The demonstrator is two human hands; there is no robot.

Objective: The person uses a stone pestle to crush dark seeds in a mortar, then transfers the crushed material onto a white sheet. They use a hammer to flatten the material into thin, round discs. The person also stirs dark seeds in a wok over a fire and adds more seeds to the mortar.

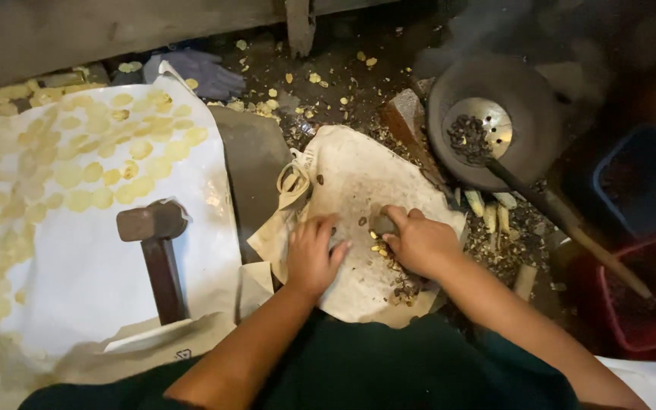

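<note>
My left hand [313,254] rests knuckles-up on a dirty cream cloth sack [351,178] spread on the ground, fingers curled, nothing clearly in it. My right hand [417,241] sits beside it on the same sack, fingers curled over small yellow kernels and dark husk bits [389,262]; what it grips is hidden. A wooden mallet [153,247] lies on the white sheet [93,281] to the left, apart from both hands.
Several flattened yellow discs [93,171] cover the white sheet. A dark round pan [495,121] with a perforated ladle [480,137] of dark bits stands at upper right. A red tub [643,300] and blue tub [639,178] sit at the right. Debris litters the ground.
</note>
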